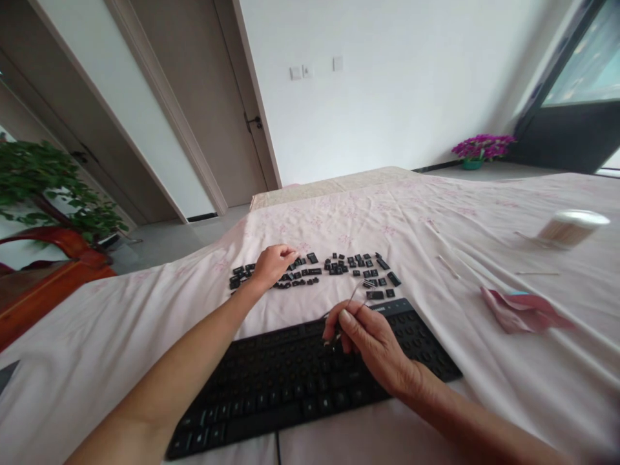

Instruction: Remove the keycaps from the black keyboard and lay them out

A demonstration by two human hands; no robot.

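Note:
A black keyboard lies at a slant in front of me. Keycaps sit on its lower rows, while bare key sockets show higher up and in the number pad. My right hand is over the keyboard, closed around a thin wire tool, apparently a wire keycap puller, whose wire ends stick up past the fingers. Beyond the keyboard, loose black keycaps lie in groups on the cloth. My left hand reaches over the left group with fingers pinched together; whatever they hold is too small to make out.
A pink floral cloth covers the surface. To the right lie a pink cloth piece, loose cotton swabs and a clear tub of swabs. A red wooden chair stands at left.

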